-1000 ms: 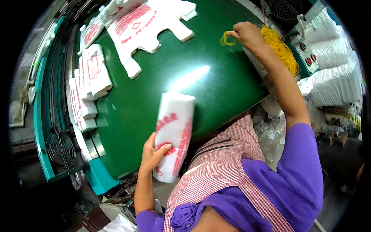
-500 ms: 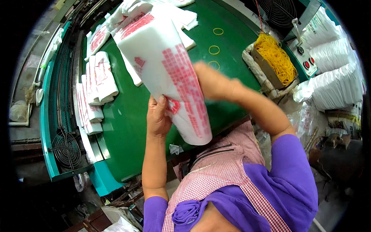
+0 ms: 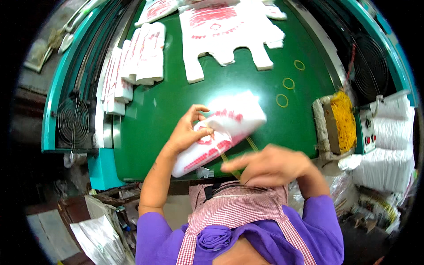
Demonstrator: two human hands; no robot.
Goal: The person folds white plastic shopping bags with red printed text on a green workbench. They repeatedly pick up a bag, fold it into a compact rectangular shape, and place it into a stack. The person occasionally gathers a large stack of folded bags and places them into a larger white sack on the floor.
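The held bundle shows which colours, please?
The bundle is white with red print, clearest in the head view.

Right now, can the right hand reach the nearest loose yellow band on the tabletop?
Probably yes: bare green tabletop lies between the right hand and that loose band, though it seems busy with another band at the white bundle.

Left fan (image 3: 73, 123): round wire guard on my left, inside a teal frame (image 3: 52, 118).
Right fan (image 3: 371, 66): dark coiled guard on my right, a red cord (image 3: 352, 65) beside it.
Control box (image 3: 365, 131): green, two red buttons, on my right.
White stacks (image 3: 388, 165): just past that box.
White sheets (image 3: 99, 240): low on my left.
Clear plastic (image 3: 334, 191): crumpled, low on my right.
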